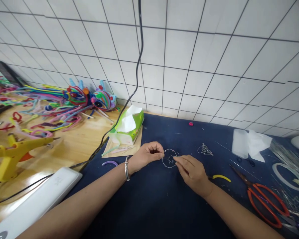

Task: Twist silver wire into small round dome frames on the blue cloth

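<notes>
Over the dark blue cloth [149,205] I have a thin wire ring [168,167] with small bits along it and finer wire inside. My left hand [149,155], wearing a silver bangle [127,168] at the wrist, pinches the ring's left edge between thumb and fingers. At the opposite edge, my right hand [193,172] is closed in a pinch on the ring's right side; exactly what its fingertips grip is too small to make out. A small bundle of bent wire [205,150] lies beyond my right hand.
Orange-handled scissors [266,202], a yellow tool handle [221,177], a white ring [276,176] and loose wires lie at right. A tissue pack [133,127] stands behind my left hand. On the left are a yellow glue gun [17,154], a white device [40,199], a cable [137,73] and pipe cleaners [62,116].
</notes>
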`<state>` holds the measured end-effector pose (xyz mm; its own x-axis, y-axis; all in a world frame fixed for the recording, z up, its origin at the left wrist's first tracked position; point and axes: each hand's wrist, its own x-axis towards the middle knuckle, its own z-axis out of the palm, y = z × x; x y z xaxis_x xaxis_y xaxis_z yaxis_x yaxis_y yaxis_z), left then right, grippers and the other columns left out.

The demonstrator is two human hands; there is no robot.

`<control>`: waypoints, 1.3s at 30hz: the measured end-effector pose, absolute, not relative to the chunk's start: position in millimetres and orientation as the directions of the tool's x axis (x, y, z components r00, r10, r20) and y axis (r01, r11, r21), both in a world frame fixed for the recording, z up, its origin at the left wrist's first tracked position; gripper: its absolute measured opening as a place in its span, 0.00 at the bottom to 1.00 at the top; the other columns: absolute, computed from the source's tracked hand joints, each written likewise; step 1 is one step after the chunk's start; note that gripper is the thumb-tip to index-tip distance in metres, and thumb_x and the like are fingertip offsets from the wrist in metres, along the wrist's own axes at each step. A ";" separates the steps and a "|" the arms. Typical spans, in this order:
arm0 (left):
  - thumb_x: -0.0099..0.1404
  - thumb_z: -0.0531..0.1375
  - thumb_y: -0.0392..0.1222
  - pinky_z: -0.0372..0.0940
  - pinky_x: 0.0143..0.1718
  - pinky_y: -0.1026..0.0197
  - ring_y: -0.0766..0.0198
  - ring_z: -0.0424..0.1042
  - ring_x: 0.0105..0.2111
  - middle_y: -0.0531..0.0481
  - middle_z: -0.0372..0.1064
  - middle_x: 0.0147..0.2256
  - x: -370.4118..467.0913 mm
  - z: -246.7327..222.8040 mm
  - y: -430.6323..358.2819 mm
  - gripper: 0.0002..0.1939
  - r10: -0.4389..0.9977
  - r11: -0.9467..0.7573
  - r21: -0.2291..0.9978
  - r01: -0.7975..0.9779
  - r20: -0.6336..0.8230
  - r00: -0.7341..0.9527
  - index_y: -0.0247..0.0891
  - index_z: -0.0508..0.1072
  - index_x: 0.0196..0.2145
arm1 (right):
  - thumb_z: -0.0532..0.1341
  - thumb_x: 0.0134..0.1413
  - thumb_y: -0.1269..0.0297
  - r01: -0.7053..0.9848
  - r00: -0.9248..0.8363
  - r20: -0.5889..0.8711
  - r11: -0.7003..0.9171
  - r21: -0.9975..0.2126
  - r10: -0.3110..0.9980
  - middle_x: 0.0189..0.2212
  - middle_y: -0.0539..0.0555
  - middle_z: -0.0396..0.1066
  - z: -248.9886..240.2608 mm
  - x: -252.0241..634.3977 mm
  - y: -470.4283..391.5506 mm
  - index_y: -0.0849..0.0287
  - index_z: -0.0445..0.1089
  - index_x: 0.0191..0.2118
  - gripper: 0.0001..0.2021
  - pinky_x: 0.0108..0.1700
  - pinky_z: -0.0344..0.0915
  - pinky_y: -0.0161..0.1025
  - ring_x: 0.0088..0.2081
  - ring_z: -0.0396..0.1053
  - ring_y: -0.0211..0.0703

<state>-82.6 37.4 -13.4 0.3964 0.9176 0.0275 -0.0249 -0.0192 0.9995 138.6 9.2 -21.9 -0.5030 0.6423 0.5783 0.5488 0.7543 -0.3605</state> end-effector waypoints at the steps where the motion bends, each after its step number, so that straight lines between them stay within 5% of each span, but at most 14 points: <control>1: 0.55 0.60 0.39 0.53 0.26 0.68 0.74 0.57 0.24 0.55 0.59 0.24 -82.5 -13.0 37.3 0.07 0.918 -0.017 0.999 -0.029 0.027 0.397 0.32 0.67 0.29 | 0.54 0.54 0.74 0.550 -0.473 0.572 0.732 -0.403 0.670 0.36 0.55 0.68 -21.1 137.4 9.1 0.55 0.62 0.50 0.18 0.41 0.66 0.41 0.37 0.66 0.41; 7: 0.55 0.59 0.37 0.54 0.27 0.68 0.73 0.58 0.24 0.54 0.60 0.25 -83.3 -12.5 37.9 0.06 0.914 -0.023 0.999 -0.032 0.034 0.405 0.32 0.66 0.29 | 0.54 0.54 0.69 0.582 -0.368 0.458 0.584 -0.566 0.809 0.33 0.52 0.67 -20.1 133.3 10.4 0.55 0.60 0.50 0.17 0.38 0.67 0.38 0.32 0.67 0.38; 39: 0.55 0.57 0.33 0.56 0.26 0.68 0.75 0.59 0.22 0.55 0.61 0.25 -82.2 -14.2 36.0 0.02 0.904 0.015 0.998 -0.059 0.011 0.428 0.32 0.66 0.29 | 0.55 0.51 0.71 0.474 -0.406 0.374 0.542 -0.694 0.834 0.32 0.52 0.67 -17.2 131.9 12.5 0.57 0.68 0.36 0.07 0.33 0.64 0.35 0.29 0.65 0.36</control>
